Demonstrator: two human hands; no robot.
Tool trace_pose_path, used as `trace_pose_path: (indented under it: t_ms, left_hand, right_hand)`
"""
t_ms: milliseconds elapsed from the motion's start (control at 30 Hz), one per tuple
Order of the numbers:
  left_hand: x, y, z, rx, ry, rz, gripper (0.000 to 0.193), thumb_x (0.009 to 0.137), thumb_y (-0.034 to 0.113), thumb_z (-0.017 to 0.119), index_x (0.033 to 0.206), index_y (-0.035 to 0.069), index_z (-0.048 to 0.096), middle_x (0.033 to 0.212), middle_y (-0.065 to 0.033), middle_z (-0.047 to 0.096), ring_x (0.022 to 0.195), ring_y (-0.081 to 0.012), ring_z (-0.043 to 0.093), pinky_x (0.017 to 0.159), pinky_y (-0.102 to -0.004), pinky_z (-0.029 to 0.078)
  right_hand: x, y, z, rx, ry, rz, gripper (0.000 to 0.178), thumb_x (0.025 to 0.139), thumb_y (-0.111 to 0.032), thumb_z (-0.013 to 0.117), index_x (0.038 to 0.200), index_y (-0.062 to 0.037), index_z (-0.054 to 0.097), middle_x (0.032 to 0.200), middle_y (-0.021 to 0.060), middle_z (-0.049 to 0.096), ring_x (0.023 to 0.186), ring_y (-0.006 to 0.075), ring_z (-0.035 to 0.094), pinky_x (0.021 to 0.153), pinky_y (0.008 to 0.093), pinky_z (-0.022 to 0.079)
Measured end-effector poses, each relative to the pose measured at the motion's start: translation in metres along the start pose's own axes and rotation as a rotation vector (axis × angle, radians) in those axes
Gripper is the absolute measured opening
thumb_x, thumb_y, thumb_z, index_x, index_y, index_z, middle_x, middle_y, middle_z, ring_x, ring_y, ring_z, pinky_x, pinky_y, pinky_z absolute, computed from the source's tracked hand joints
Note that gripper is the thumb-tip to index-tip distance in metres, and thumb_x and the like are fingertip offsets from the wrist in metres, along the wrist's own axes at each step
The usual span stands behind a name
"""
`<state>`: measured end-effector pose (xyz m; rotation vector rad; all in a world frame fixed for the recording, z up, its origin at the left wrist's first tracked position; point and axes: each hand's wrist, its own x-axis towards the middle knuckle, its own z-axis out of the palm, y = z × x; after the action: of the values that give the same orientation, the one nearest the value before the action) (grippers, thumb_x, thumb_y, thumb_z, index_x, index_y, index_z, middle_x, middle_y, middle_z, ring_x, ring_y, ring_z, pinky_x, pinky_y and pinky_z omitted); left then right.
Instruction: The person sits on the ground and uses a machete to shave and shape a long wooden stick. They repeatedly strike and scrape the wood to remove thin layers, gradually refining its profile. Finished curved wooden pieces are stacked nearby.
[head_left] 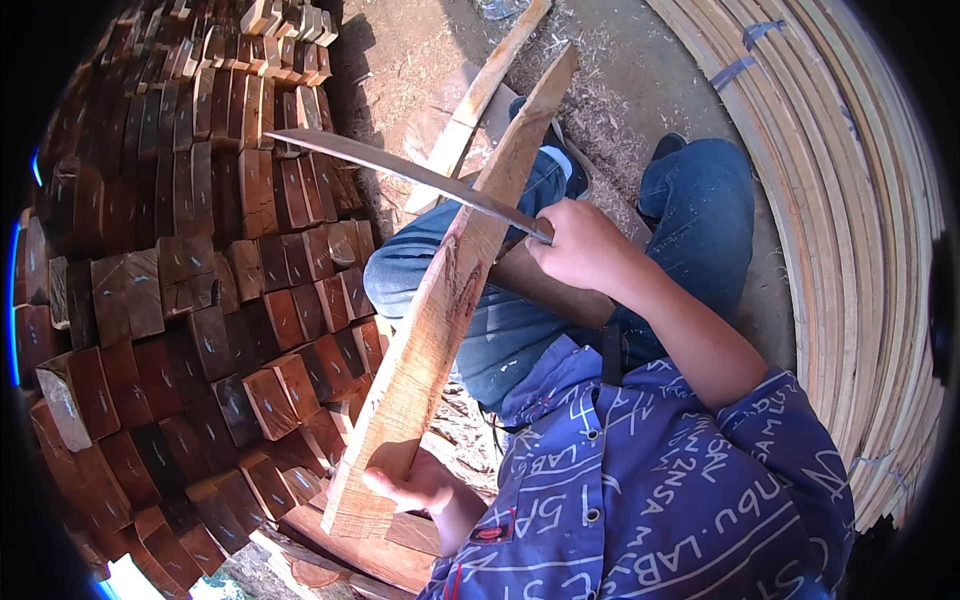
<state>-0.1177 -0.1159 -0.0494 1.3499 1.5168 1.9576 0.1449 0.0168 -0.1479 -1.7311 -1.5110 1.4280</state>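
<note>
Seated on bare, shaving-strewn ground, you steady a long wooden slat (440, 300) with your left hand (415, 485), fingers wrapped around its near end, low in the picture. The slat runs up and away from you, tilted to the right, its far tip reaching past your knees. Your right hand (580, 245) is closed around the handle of a long, slightly curved blade (400, 170), whose steel stretches out to the left across the slat's upper half; the edge appears to rest on the wood's right-hand side, though the contact point is hard to make out. Your legs, in blue jeans (690, 210), lie beneath the slat, and a blue patterned shirt (650, 490) fills the lower right. To your left rises a stacked wall of reddish-brown wood blocks (190, 290). To your right, a bundle of pale, curved wooden strips (850, 200) bends along the rim. A second loose slat (480, 95) lies on the ground beyond your knees.
</note>
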Motion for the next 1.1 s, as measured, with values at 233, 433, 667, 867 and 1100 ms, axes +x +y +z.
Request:
trace_pose_path:
  t_ms: [233,433,667,867,1100]
  left_hand:
    - [0.008,-0.008,-0.011,0.076,0.068,-0.019,0.034,0.098,0.034,0.051,0.101,0.002,0.064,0.096,-0.0114,0.060,0.100,-0.0235,0.056,0.096,-0.0396,0.041]
    - [0.005,-0.006,0.000,0.114,0.153,-0.117,0.033,0.099,0.035,0.050,0.088,0.005,0.059,0.083,-0.0067,0.052,0.088,-0.0200,0.052,0.090,-0.0361,0.039]
    - [0.007,-0.012,-0.013,0.114,0.078,-0.091,0.032,0.098,0.036,0.051,0.086,0.006,0.057,0.083,-0.0052,0.052,0.087,-0.0185,0.052,0.088,-0.0351,0.039]
    - [0.008,-0.015,-0.019,0.080,0.124,-0.210,0.038,0.097,0.033,0.055,0.115,0.002,0.065,0.116,-0.0131,0.061,0.112,-0.0257,0.057,0.105,-0.0414,0.039]
    - [0.012,-0.016,-0.009,0.038,0.165,-0.162,0.038,0.097,0.035,0.054,0.110,0.001,0.066,0.111,-0.0121,0.063,0.109,-0.0250,0.057,0.103,-0.0412,0.040]
  right_hand:
    - [0.006,0.001,0.017,-0.086,-0.044,-0.043,0.017,0.074,-0.017,0.065,0.072,-0.0008,0.067,0.074,0.0194,0.067,0.075,0.0400,0.066,0.070,0.0479,0.053]
    - [-0.014,-0.024,0.026,-0.058,-0.089,-0.137,0.015,0.080,-0.016,0.065,0.081,-0.0013,0.068,0.076,0.0215,0.067,0.075,0.0408,0.066,0.072,0.0493,0.053]
    - [-0.008,-0.020,0.027,-0.095,-0.066,-0.133,0.016,0.073,-0.015,0.067,0.078,-0.0003,0.069,0.073,0.0232,0.065,0.073,0.0408,0.066,0.068,0.0502,0.051]
    - [0.016,-0.004,0.030,-0.116,-0.070,-0.002,0.018,0.077,-0.015,0.063,0.077,0.0019,0.068,0.074,0.0238,0.066,0.074,0.0420,0.066,0.070,0.0491,0.052]
    - [-0.032,-0.058,0.023,-0.043,-0.110,-0.314,0.014,0.071,-0.013,0.066,0.076,0.0007,0.067,0.073,0.0249,0.065,0.076,0.0444,0.065,0.072,0.0499,0.051]
